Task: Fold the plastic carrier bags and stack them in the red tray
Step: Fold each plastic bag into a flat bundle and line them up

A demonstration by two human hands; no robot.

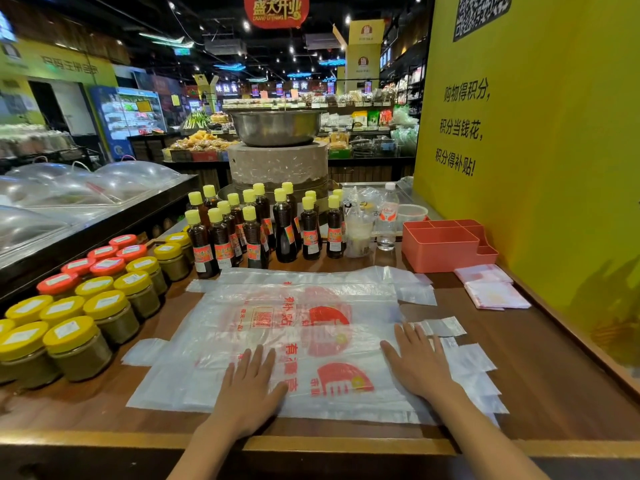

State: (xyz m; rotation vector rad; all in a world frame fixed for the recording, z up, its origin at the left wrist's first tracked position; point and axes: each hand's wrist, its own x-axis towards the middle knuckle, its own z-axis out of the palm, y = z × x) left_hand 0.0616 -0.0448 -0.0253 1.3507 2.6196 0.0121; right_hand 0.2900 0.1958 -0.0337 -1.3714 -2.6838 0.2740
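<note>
Several translucent plastic carrier bags [294, 327] with red print lie flat and overlapping on the wooden counter, handles pointing right. My left hand [249, 389] presses flat on the nearest bag, fingers straight. My right hand [417, 362] lies flat on the same bag near its right end, fingers spread. The red tray [443, 245], with several compartments, stands at the back right against the yellow wall. Two folded bags [491, 287] lie on the counter just in front of the tray.
Jars with yellow and red lids [90, 306] crowd the counter's left side. Dark sauce bottles [256, 226] line the back, beside a water bottle [387, 216] and a plastic cup. A yellow wall [536, 150] bounds the right. The counter's front edge [311, 441] runs below my wrists.
</note>
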